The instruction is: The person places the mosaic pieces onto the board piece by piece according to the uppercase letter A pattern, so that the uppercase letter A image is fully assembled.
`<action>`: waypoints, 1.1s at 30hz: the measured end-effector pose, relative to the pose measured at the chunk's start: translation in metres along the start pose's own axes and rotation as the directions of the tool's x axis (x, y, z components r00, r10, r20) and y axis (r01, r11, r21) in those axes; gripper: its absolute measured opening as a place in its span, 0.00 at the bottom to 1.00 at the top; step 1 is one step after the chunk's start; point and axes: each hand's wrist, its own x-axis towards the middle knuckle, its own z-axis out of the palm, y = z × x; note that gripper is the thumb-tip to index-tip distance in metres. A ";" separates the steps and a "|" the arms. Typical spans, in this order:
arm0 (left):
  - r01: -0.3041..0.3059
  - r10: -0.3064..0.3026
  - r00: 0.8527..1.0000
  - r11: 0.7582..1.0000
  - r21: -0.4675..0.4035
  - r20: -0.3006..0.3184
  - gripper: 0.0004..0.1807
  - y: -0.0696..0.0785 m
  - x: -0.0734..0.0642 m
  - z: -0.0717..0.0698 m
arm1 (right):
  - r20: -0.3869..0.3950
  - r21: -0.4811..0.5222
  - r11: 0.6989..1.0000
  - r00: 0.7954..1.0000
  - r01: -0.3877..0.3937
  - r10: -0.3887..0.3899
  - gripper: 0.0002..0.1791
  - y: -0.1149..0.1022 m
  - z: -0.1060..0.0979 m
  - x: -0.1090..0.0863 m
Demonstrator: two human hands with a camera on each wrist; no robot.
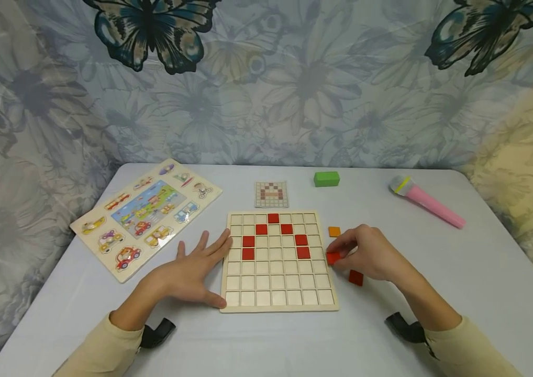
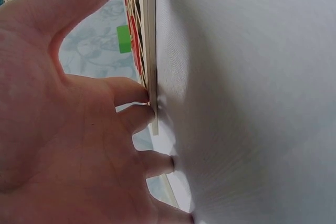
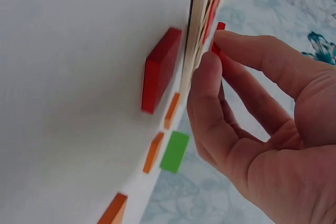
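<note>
7 red square tiles [image 1: 273, 218] sit in the cells of a pale wooden grid board [image 1: 279, 309], which lies flat on the white tabletop [image 1: 257, 345]. The board has 7 rows of 7 cells. Counting from the far side, row 1 holds 1 red tile in its middle cell, row 2 holds 2 either side of the middle column, and rows 3 and 4 hold 2 each, farther apart.

The right hand [image 1: 370, 254] pinches another red tile [image 1: 333, 258] between thumb and fingers, the gap between them narrow. That tile is at the board's right edge, beside row 4; I cannot tell whether it touches the board. The left hand [image 1: 195, 275] has its fingers spread wide and holds nothing in its grip; it rests along the board's left side, thumb touching the near left corner and fingertips reaching the edge farther up.

Just right of the board, a loose red tile [image 1: 356, 277] lies on the near side of the right hand and an orange tile [image 1: 334, 231] on the far side. The right wrist view shows 3 orange tiles [image 3: 153, 152] in all.

Beyond the board lie a small pattern card [image 1: 271, 195] and, to its right, a green block [image 1: 326, 179]. A pink toy microphone [image 1: 436, 207] lies at far right. At left, a wooden vehicle puzzle [image 1: 146, 217] lies at an angle. A floral backdrop [image 1: 309, 89] with 2 dark butterflies [image 1: 151, 34] rises behind the tabletop.
</note>
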 end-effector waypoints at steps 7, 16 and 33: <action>0.015 -0.015 1.000 1.000 0.009 0.007 0.71 0.002 0.000 -0.002 | 0.011 0.014 0.999 0.999 0.035 -0.035 0.14 -0.007 0.009 0.005; 0.013 -0.013 1.000 1.000 -0.004 0.001 0.71 0.002 -0.001 -0.001 | 0.040 0.057 0.997 0.997 0.058 -0.060 0.13 -0.018 0.019 0.010; 0.001 -0.001 1.000 1.000 0.000 0.001 0.71 0.001 0.002 0.000 | 0.069 0.025 0.996 0.994 0.088 -0.089 0.14 -0.033 0.024 0.014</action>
